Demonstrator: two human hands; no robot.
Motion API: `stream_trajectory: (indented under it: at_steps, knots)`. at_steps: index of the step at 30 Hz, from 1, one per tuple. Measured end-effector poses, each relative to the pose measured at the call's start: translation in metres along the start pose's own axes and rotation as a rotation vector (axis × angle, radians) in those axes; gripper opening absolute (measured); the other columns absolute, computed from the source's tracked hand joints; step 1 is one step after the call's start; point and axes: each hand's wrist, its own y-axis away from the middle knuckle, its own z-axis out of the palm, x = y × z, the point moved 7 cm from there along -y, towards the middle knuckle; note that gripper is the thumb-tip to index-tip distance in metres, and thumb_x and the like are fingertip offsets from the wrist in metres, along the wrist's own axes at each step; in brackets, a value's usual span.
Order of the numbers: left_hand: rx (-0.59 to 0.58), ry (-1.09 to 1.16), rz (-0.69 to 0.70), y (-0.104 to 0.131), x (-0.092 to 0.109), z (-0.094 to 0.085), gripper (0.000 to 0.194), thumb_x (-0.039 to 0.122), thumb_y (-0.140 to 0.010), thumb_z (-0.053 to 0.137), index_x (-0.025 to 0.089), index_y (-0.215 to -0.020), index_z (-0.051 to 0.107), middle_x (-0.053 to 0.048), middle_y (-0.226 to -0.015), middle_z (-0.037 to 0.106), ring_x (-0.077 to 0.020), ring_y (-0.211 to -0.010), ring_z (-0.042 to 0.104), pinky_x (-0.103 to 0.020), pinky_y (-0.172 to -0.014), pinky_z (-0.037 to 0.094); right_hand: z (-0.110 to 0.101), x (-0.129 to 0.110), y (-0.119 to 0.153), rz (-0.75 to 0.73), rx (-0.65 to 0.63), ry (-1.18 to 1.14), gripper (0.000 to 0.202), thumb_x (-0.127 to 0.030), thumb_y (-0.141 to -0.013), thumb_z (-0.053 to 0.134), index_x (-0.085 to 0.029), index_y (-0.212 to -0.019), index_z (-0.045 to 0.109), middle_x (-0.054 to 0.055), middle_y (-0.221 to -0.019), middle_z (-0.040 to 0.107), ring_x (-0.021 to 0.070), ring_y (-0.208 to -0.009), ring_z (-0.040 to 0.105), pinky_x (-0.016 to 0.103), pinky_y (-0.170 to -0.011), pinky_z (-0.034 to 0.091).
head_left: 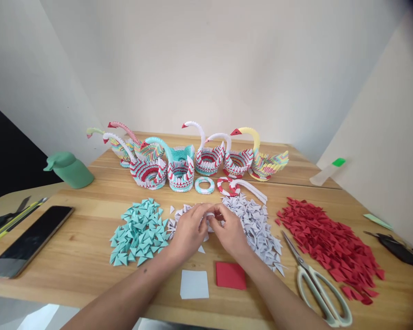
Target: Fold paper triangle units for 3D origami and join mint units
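White paper piece (210, 215) — gripped by 2 hands, left (190, 225) and right (230, 230) — long axis and pointing direction unclear.

The left hand (191, 227) and right hand (231, 230) hide most of the white piece (209, 215) between them; its shape cannot be told. They cover part of the white pile (258, 229). 2 forearms (144, 284) and, at the table's (99, 284) right edge, the keys (397, 249) are cut off by the picture. Near the far left corner, 1 swan (149, 174) partly hides another (154, 150).

Matt folded-paper triangles (141, 231) lie on smooth wood (99, 284) beside a glossy black phone (30, 240).
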Motion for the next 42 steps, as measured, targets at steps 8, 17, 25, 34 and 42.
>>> stream_trajectory:
  at_steps: [8,17,25,34,42]
  knots:
    - [0.036,0.518,-0.257,-0.006,-0.028,-0.004,0.035,0.013,-0.08,0.055,0.018,-0.114,0.053,-0.003,-0.089,0.068,-0.0153,-0.08,0.067,-0.029,-0.075,0.054,-0.001,0.014,-0.009,0.129,-0.176,-0.301,0.025,-0.036,-0.088,0.053,-0.019,-0.101,0.066,0.003,-0.084,0.069,0.0173,-0.076,0.064,0.03,-0.074,0.051]
    - [0.012,0.508,-0.28,-0.005,-0.028,-0.001,0.035,0.005,-0.076,0.057,0.015,-0.11,0.057,-0.005,-0.09,0.07,-0.0151,-0.082,0.069,-0.029,-0.076,0.056,0.005,0.016,-0.007,0.131,-0.178,-0.303,0.02,-0.032,-0.082,0.061,-0.019,-0.096,0.068,0.003,-0.088,0.071,0.0183,-0.08,0.065,0.03,-0.073,0.051]
    - [0.024,0.282,-0.202,-0.005,-0.017,-0.006,0.039,0.001,-0.074,0.055,0.017,-0.11,0.061,-0.006,-0.096,0.073,-0.0169,-0.082,0.07,-0.029,-0.075,0.056,0.0,0.012,-0.007,0.098,-0.133,-0.207,0.018,-0.032,-0.082,0.061,-0.019,-0.092,0.069,0.004,-0.088,0.072,0.019,-0.078,0.065,0.03,-0.07,0.05]
    - [0.048,0.116,-0.115,-0.003,-0.011,-0.01,0.039,0.005,-0.076,0.058,0.019,-0.112,0.06,-0.005,-0.098,0.074,-0.0189,-0.082,0.069,-0.031,-0.077,0.055,-0.001,0.015,-0.007,0.082,-0.096,-0.206,0.017,-0.031,-0.083,0.062,-0.02,-0.094,0.069,0.007,-0.096,0.074,0.0218,-0.087,0.067,0.033,-0.077,0.052]
    - [0.044,0.03,-0.037,-0.004,-0.004,-0.011,0.038,0.004,-0.078,0.056,0.021,-0.112,0.06,-0.005,-0.098,0.073,-0.019,-0.084,0.069,-0.03,-0.077,0.054,-0.001,0.019,-0.008,0.072,-0.13,-0.216,0.019,-0.03,-0.082,0.062,-0.021,-0.097,0.07,0.005,-0.095,0.074,0.0215,-0.086,0.067,0.034,-0.078,0.053]
